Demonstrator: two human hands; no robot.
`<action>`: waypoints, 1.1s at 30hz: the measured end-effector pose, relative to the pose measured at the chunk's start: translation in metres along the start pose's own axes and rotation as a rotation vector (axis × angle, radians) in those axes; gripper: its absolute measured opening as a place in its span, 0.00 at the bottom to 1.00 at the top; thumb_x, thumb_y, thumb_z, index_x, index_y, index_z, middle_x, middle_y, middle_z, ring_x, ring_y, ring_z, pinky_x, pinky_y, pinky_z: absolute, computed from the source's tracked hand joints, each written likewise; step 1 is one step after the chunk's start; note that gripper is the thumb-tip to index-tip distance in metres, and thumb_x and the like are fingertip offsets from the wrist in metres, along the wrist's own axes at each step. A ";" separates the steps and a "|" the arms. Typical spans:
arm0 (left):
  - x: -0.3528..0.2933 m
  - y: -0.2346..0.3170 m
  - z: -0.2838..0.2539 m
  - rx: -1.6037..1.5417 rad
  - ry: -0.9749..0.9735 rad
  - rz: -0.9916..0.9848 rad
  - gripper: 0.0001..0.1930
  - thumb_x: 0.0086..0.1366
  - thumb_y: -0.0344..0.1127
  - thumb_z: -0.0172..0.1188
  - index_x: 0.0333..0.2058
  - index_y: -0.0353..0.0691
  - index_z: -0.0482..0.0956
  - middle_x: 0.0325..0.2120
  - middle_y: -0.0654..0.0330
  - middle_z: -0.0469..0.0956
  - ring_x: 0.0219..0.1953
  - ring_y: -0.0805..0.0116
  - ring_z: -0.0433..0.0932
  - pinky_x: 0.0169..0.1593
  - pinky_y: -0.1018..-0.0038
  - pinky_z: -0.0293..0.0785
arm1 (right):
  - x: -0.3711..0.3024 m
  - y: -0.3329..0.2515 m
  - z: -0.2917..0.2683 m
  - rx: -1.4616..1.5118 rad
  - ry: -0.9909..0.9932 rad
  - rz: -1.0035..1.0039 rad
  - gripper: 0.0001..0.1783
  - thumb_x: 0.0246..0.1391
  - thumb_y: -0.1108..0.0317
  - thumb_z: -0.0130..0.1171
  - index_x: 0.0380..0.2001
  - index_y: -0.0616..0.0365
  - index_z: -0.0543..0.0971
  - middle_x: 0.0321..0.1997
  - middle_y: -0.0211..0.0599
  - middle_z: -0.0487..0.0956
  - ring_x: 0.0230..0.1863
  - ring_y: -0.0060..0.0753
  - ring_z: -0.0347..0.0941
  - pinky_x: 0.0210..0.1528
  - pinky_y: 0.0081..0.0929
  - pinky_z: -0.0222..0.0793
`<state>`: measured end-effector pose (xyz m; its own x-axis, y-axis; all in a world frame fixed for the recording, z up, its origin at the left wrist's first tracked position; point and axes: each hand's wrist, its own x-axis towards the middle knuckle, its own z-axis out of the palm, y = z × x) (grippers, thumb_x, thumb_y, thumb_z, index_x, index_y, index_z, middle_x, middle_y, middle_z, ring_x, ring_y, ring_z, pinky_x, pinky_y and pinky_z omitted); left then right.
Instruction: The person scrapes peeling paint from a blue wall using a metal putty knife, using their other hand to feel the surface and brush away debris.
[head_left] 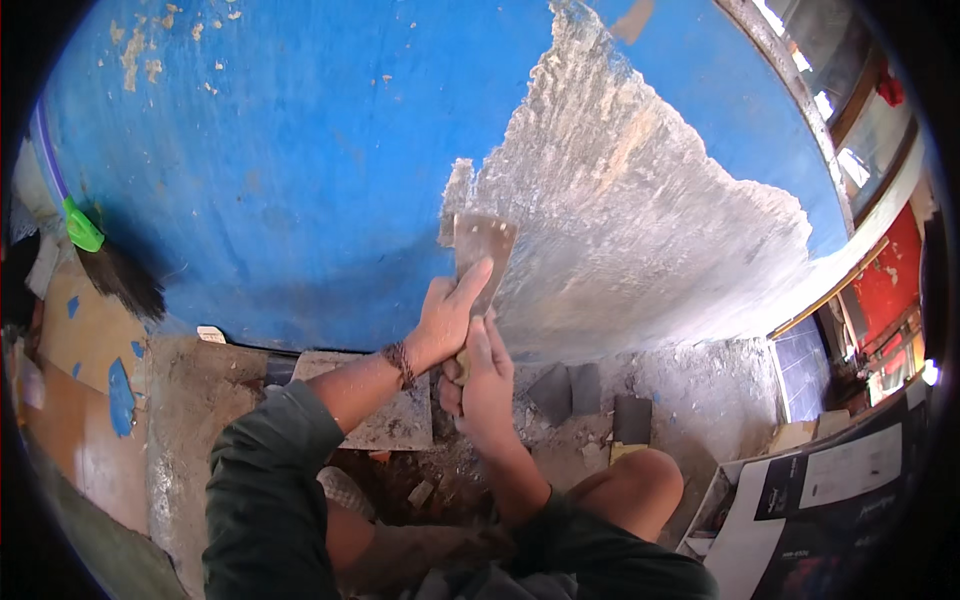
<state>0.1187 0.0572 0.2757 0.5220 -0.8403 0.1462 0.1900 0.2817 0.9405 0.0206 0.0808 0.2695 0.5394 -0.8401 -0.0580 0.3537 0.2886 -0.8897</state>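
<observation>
A paint scraper (pixel 487 243) with a broad metal blade lies against the wall, its edge where blue paint (pixel 330 200) meets bare grey plaster (pixel 620 220). My left hand (pixel 443 318) grips the lower blade, with the thumb stretched along its face. Below it, my right hand (pixel 487 380) is closed round the handle, which shows only in part between the fingers. To the right of the blade the stripped plaster spreads in a large ragged patch, while the paint on the left is mostly whole with small chips near the top.
A broom (pixel 120 270) with dark bristles and a green head leans on the wall at the left. Blue paint flakes (pixel 121 398) lie on boards there. Dark tile pieces (pixel 551 393) and rubble litter the floor before me. A printed cardboard box (pixel 800 510) stands at the lower right.
</observation>
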 end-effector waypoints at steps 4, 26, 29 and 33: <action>0.009 0.034 0.007 0.049 0.021 0.096 0.24 0.60 0.53 0.56 0.25 0.33 0.76 0.18 0.61 0.73 0.20 0.76 0.70 0.25 0.76 0.68 | 0.002 -0.041 0.017 0.005 -0.096 0.036 0.15 0.63 0.54 0.41 0.46 0.50 0.66 0.16 0.27 0.63 0.09 0.15 0.54 0.08 0.13 0.46; 0.013 0.043 0.013 0.003 0.034 0.157 0.22 0.61 0.52 0.55 0.27 0.35 0.76 0.20 0.64 0.73 0.21 0.79 0.68 0.24 0.78 0.65 | 0.002 -0.057 0.018 0.013 -0.133 0.111 0.24 0.63 0.53 0.41 0.60 0.48 0.60 0.17 0.25 0.64 0.09 0.13 0.54 0.08 0.14 0.47; 0.017 0.050 0.014 -0.053 -0.044 0.141 0.21 0.61 0.51 0.55 0.29 0.35 0.77 0.22 0.65 0.74 0.22 0.79 0.68 0.24 0.78 0.65 | 0.000 -0.066 0.021 0.054 -0.147 0.107 0.18 0.63 0.54 0.42 0.52 0.48 0.64 0.16 0.27 0.63 0.09 0.15 0.54 0.07 0.15 0.46; 0.012 0.023 0.010 0.058 0.001 0.122 0.20 0.61 0.50 0.56 0.29 0.35 0.77 0.22 0.65 0.74 0.23 0.80 0.68 0.24 0.79 0.65 | -0.004 -0.035 0.005 0.033 -0.054 0.142 0.18 0.63 0.54 0.41 0.51 0.48 0.65 0.16 0.27 0.63 0.09 0.15 0.53 0.07 0.14 0.45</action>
<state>0.1210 0.0489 0.3018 0.5395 -0.8008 0.2603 0.0765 0.3545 0.9319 0.0097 0.0759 0.3032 0.6256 -0.7643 -0.1566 0.2959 0.4182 -0.8588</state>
